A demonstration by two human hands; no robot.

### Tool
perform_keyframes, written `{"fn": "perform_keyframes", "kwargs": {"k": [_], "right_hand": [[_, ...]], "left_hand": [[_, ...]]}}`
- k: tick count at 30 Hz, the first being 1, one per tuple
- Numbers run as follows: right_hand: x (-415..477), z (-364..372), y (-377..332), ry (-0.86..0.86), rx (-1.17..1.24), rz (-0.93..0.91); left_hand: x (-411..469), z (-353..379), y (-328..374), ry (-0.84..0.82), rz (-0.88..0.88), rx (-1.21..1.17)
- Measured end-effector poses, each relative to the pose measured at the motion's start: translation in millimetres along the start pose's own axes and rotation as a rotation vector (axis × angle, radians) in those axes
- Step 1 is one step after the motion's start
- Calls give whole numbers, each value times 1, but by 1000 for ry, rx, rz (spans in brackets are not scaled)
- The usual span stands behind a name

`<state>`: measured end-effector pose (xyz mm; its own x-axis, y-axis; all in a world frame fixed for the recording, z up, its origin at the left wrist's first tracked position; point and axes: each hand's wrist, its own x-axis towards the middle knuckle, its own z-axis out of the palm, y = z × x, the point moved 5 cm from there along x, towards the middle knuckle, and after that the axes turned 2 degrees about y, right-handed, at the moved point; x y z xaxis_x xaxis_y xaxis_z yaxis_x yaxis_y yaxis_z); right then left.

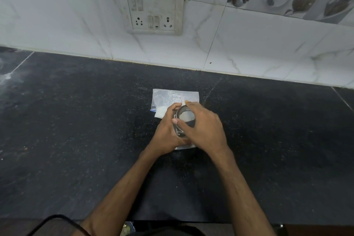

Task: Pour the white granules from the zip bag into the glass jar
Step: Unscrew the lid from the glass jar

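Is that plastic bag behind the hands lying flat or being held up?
Lying flat. The zip bag rests on the dark counter behind the glass jar; both hands are on the jar, not lifting it.

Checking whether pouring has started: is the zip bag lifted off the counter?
No, the zip bag lies flat on the counter behind the jar.

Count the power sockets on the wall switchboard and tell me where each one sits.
2. Both sit in the bottom row of the switchboard on the tiled wall: the left socket near the lower left corner, and the right socket near the lower right corner, with switches between them.
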<state>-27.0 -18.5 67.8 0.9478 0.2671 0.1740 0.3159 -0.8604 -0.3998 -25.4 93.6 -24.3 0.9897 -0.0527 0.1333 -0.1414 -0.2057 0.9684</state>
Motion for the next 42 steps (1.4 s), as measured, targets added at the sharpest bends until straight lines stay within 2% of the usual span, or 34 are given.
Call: {"fn": "perform_keyframes", "kwargs": {"k": [4,5,9,14,17,19,23,24,27,32,34,36,42], "right_hand": [[11,1,-7,-239,37,-79],[13,1,-8,-243,31,-87],[7,3,-11,-87,-26,-22],[12,5,-5,-287,129,-144],[14,-4,4,-111,163,-76],[10,-3,4,-69,131,-68],[14,2,2,-317,101,-154],[16,1,2,-317,109,-146],[13,4,-1,-175,114,-58],[9,8,-5,-329,148,-181],[13,-1,0,-208,218,-151],[11,0,5,-116,173,-96],[13,1,1,-316,152,-187]], "left_hand": [[3,0,0,18,15,8],[3,0,-1,20,2,12],[2,1,3,22,20,3],[2,0,7,30,46,-4],[0,1,5,19,12,-8],[0,0,4,14,7,-10],[2,0,5,31,40,14],[2,0,4,35,33,15],[0,0,5,32,15,13],[1,0,8,50,28,39],[1,0,3,42,6,28],[1,0,0,34,6,24],[1,0,3,28,20,8]]}}
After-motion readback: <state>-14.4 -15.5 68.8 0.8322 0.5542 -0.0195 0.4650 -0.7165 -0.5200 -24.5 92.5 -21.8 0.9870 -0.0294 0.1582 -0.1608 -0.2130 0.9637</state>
